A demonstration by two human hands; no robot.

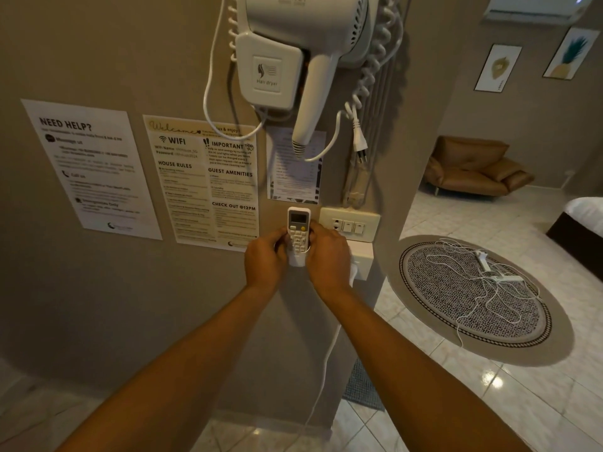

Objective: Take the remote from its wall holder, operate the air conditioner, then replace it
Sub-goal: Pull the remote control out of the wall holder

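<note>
A white remote [299,228] with a small grey screen and a yellow button stands upright against the brown wall. Its lower end sits in a white wall holder [296,262], mostly hidden between my hands. My left hand [265,261] grips the remote's left side, thumb on its edge. My right hand [328,256] grips the right side, fingers curled by the keypad. The white air conditioner [535,6] is mounted high on the far wall at the top right.
A white hair dryer [313,60] with coiled cord hangs above. Printed notices [202,181] cover the wall at left. A switch plate [349,225] and a socket box [360,259] sit right of the remote. A round rug [476,301] with loose cables, a brown sofa [473,168] and a bed corner [584,216] lie to the right.
</note>
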